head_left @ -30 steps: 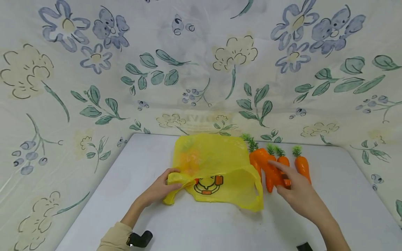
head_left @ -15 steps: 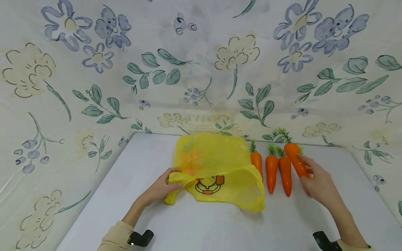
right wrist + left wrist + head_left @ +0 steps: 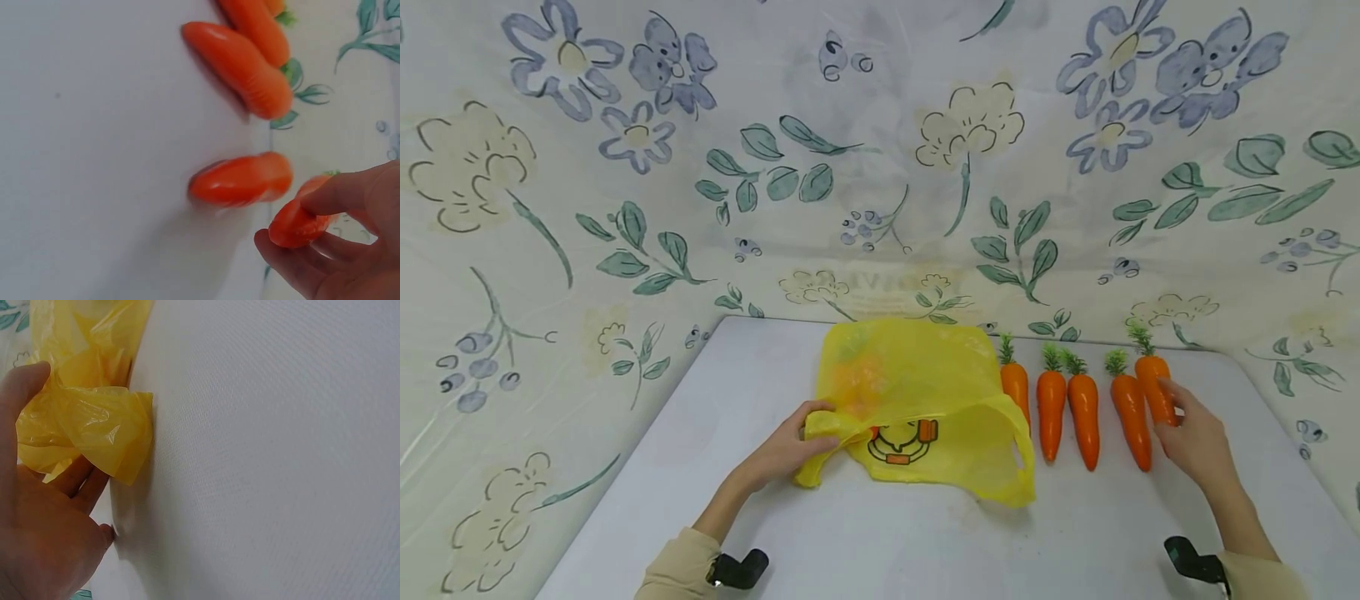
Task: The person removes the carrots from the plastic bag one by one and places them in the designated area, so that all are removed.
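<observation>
A yellow plastic bag [image 3: 917, 367] with a printed cartoon lies flat, its mouth towards me. My left hand [image 3: 790, 446] pinches the bunched left side of that mouth, and in the left wrist view the crumpled yellow film [image 3: 94, 428] sits between thumb and fingers. Orange shapes show faintly through the bag's left part. At the right end of a row, my right hand [image 3: 1198, 437] grips an orange carrot [image 3: 1153, 379] with a green leafy top. The right wrist view shows this carrot [image 3: 300, 222] between thumb and fingers. Close on its left lies another carrot [image 3: 1131, 417], a narrow gap apart.
More carrots [image 3: 1051, 417] lie side by side, tops to the back, between the bag and my right hand. The leftmost carrot [image 3: 1015, 387] is partly covered by the bag's edge. The white table [image 3: 910, 550] ends at a flower-patterned cloth [image 3: 880, 242] behind.
My right hand has carried the carrot rightwards from near the bag, over the row, to its right end. The left hand keeps its hold on the bag.
</observation>
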Demonstrator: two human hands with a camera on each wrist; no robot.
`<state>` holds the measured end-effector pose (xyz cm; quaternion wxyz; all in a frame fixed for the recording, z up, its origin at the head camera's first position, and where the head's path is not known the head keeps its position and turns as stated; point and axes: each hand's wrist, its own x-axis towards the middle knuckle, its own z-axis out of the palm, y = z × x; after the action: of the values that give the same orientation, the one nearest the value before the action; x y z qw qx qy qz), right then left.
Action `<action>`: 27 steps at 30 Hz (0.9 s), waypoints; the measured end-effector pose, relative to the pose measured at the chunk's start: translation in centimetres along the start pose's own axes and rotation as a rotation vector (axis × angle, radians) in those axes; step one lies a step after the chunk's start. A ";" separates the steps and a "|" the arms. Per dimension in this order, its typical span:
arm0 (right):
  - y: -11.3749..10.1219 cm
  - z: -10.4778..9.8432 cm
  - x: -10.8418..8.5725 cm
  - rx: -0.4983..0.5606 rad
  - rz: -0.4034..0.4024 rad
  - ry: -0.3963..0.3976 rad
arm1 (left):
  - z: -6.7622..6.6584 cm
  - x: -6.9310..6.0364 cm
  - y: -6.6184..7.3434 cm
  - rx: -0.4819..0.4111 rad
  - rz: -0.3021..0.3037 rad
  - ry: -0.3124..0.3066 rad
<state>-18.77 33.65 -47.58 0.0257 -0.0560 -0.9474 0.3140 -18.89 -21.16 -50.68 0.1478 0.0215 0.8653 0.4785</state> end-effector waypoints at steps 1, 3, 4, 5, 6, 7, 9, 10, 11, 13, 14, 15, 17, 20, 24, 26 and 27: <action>0.3 0.1 0.0 -0.003 0.008 -0.004 | 0.0 0.0 0.0 0.001 0.000 0.001; 0.7 0.2 0.1 -0.004 0.030 -0.017 | 0.0 0.0 0.1 0.001 0.002 0.002; 0.9 0.2 0.1 -0.004 0.041 -0.025 | 0.0 0.0 0.1 0.002 0.004 0.002; 1.1 0.3 0.2 -0.005 0.051 -0.031 | 0.0 -0.1 0.1 0.002 0.005 0.002; 1.3 0.4 0.2 -0.003 0.058 -0.034 | 0.0 -0.1 0.1 0.003 0.005 0.002; 1.4 0.5 0.2 -0.008 0.062 -0.038 | 0.0 -0.1 0.1 0.002 0.004 0.002; 1.6 0.7 0.3 -0.026 0.066 -0.046 | 0.0 -0.1 0.1 0.002 0.003 0.002; 1.6 0.8 0.3 -0.035 0.066 -0.049 | 0.0 -0.1 0.1 0.001 0.002 0.002; 1.7 1.0 0.3 -0.043 0.063 -0.051 | 0.0 0.0 0.1 0.000 0.001 0.002; 1.6 1.1 0.3 -0.061 0.054 -0.052 | 0.0 0.0 0.1 -0.002 0.001 0.001; 1.6 1.2 0.3 -0.066 0.051 -0.052 | 0.0 0.0 0.1 -0.001 0.001 0.002; 1.5 1.3 0.4 -0.070 0.046 -0.054 | 0.0 0.0 0.1 -0.001 0.002 0.001; 1.4 1.3 0.4 -0.074 0.042 -0.069 | 0.0 0.0 0.1 0.000 0.003 0.001; 1.2 1.3 0.4 -0.081 0.055 -0.102 | 0.0 0.0 0.1 0.002 0.004 -0.001; 1.0 1.1 0.5 -0.088 0.077 -0.134 | 0.0 0.0 0.1 0.008 0.009 -0.005; 0.8 0.9 0.5 -0.084 0.088 -0.143 | -0.1 0.0 0.1 0.013 0.011 -0.007; 0.8 0.9 0.4 -0.081 0.089 -0.148 | -0.1 0.0 0.2 0.014 0.013 -0.012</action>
<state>-19.16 33.80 -48.75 -0.0605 -0.0759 -0.9552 0.2797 -18.90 -21.16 -50.48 0.1495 0.0312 0.8677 0.4731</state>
